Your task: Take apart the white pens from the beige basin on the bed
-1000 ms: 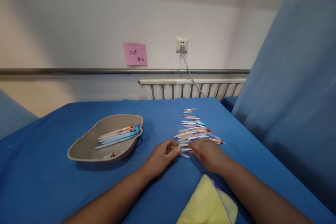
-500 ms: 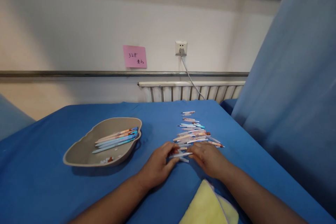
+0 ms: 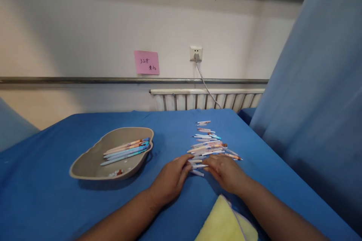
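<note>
Above the blue cloth, my left hand (image 3: 172, 178) is closed, thumb and fingers pinching one end of a pale, tapered pen barrel (image 3: 199, 166). At the barrel's other, narrow end, the fingertips of my right hand (image 3: 226, 172) are pressed together around it. A second pale pen piece (image 3: 197, 173) lies just below. Right behind my fingers spreads a loose pile of pen parts (image 3: 207, 148), with white, peach and blue barrels and thin refills. My hands partly cover the near side of the pile.
A beige tray (image 3: 82, 162) at the left holds several whole pens (image 3: 127, 150) and small white and brown bits (image 3: 116, 173). A folded yellow cloth (image 3: 222, 222) lies in front of my right forearm. A blue curtain (image 3: 313, 101) hangs at the right.
My left hand's fingers have closed further along the barrel, covering more of it. The right hand stays nearly in place. The view has shifted slightly.
</note>
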